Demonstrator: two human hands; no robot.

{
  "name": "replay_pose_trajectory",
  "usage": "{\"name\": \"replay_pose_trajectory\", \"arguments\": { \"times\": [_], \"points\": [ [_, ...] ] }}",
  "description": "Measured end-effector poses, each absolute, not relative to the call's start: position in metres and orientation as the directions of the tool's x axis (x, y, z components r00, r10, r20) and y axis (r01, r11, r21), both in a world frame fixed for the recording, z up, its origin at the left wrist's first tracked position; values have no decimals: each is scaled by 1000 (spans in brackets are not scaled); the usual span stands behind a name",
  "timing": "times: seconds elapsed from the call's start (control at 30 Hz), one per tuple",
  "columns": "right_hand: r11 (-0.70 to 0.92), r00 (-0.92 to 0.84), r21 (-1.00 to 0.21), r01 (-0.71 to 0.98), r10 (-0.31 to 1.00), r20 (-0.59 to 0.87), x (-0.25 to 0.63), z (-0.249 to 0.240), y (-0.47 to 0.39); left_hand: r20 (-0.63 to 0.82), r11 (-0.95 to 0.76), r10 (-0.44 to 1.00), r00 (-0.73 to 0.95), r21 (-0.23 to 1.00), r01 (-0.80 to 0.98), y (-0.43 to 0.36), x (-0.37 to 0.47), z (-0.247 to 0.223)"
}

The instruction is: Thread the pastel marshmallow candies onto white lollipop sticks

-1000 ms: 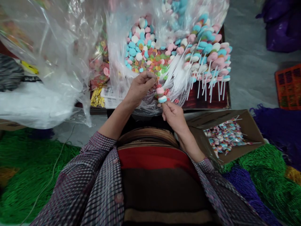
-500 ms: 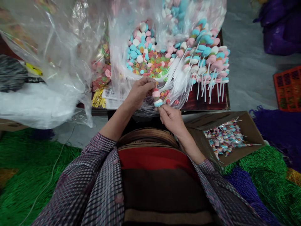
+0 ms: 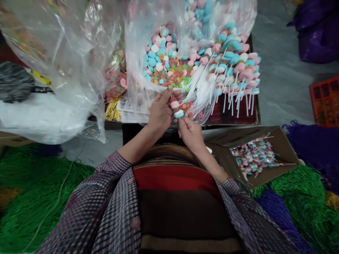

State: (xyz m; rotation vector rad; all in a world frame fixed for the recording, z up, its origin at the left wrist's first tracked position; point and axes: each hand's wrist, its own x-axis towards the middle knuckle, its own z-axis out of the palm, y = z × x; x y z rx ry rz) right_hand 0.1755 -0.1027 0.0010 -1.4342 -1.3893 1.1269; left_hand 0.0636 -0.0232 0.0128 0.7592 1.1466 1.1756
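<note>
My right hand [image 3: 191, 132] pinches the lower end of a candy skewer [image 3: 179, 114], just below a blue-and-white marshmallow. Above that sit a pink marshmallow and a small red gummy piece. Around the skewer's upper end, the fingers of my left hand [image 3: 161, 111] are curled, touching the candy; the tip is partly hidden by them. Just beyond my hands, loose gummy rings [image 3: 176, 74] and pink, white and blue marshmallows [image 3: 152, 58] lie in an opened clear plastic bag [image 3: 135, 77]. White sticks [image 3: 197, 83] lie bunched to the right of the gummies.
Finished-looking marshmallow skewers [image 3: 235, 67] are piled on the table's right side. A cardboard box [image 3: 287, 155] of wrapped candy sticks stands below at right. Plastic bags [image 3: 66, 63] cover the left. Green stringy material [image 3: 39, 197] and an orange crate [image 3: 327, 100] flank the area.
My left hand has turned and its fingers have shifted around the skewer's top, with the back of the hand lower. The skewer tilts slightly more to the left. My right hand keeps its pinch.
</note>
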Motion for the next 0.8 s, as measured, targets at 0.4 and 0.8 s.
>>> {"name": "replay_pose_trajectory", "arguments": {
  "times": [0.4, 0.8],
  "points": [
    [11, 45, -957, 290, 999, 25, 169, 2, -107, -174, 190, 981, 85, 952, -240, -29, 63, 23],
    [11, 70, -957, 291, 997, 33, 164, 1, -108, -225, 222, 973, 44, 874, -432, -37, 68, 25]
  ]
}}
